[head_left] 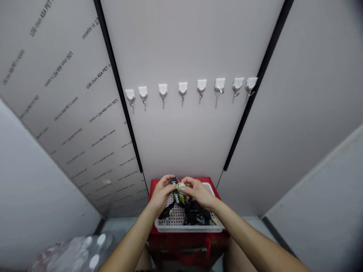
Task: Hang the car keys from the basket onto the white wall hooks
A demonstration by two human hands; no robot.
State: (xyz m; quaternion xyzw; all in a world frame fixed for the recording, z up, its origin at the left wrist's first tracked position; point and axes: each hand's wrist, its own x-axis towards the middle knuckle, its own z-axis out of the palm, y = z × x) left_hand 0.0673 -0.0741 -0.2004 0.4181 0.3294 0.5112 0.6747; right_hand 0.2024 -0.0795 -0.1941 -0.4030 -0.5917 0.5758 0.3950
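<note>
At six o'clock, the left hand pinches a black lettered strap over a white tray. At the strap's three o'clock, the right hand grips a pale-green piece.

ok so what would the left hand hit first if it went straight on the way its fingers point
Most likely the black item with white lettering, which the left hand seems to touch; beyond it, probably the right hand, though depth is unclear.
</note>
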